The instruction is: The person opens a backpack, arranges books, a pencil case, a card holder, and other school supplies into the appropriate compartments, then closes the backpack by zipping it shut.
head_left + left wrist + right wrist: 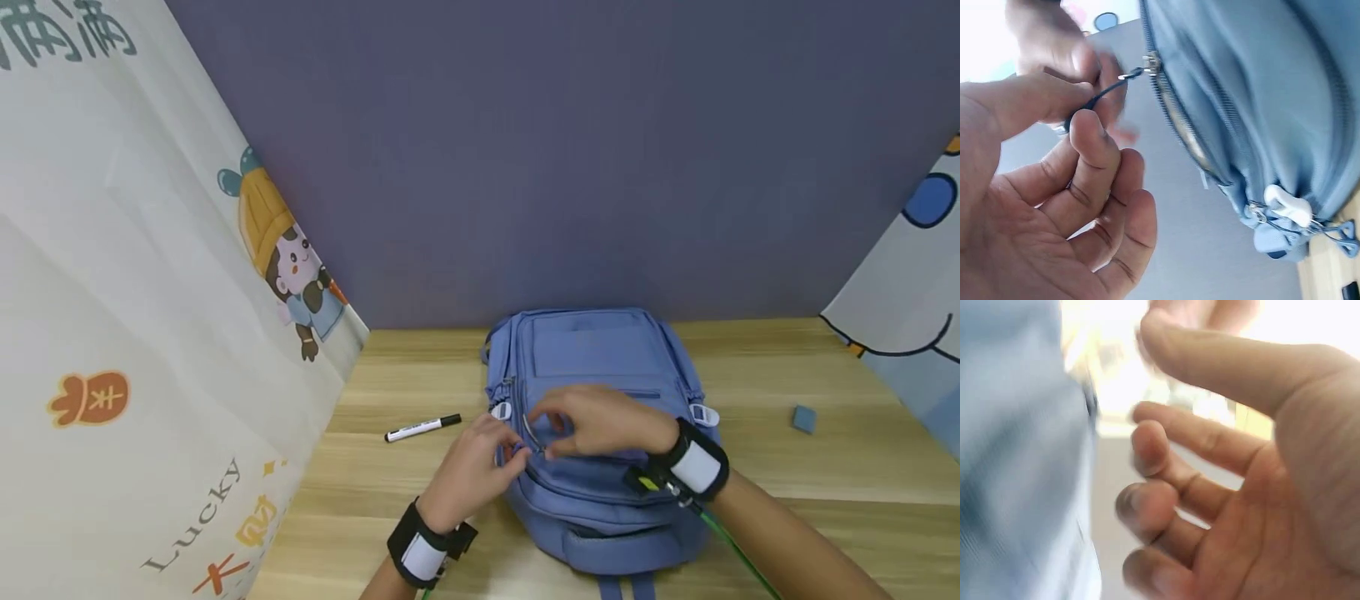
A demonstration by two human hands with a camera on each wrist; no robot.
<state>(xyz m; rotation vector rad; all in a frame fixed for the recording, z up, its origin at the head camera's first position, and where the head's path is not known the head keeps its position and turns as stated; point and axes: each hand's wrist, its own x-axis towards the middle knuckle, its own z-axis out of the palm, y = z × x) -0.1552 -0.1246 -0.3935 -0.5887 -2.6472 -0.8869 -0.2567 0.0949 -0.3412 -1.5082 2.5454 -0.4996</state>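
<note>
A blue backpack lies on the wooden table with its front pockets facing up. My left hand pinches the dark cord pull of a zipper between thumb and index finger at the pack's left side. The cord is stretched taut from the metal slider, and the zipper teeth are parted along a stretch beside it. Over the front pocket, close to the left fingertips, is my right hand. Its fingers are loosely bent, with nothing between thumb and fingers.
A black-capped white marker lies left of the backpack, and a small blue block lies to its right. White tags hang at the pack's sides. A dark panel stands behind the table, and a printed curtain borders the left.
</note>
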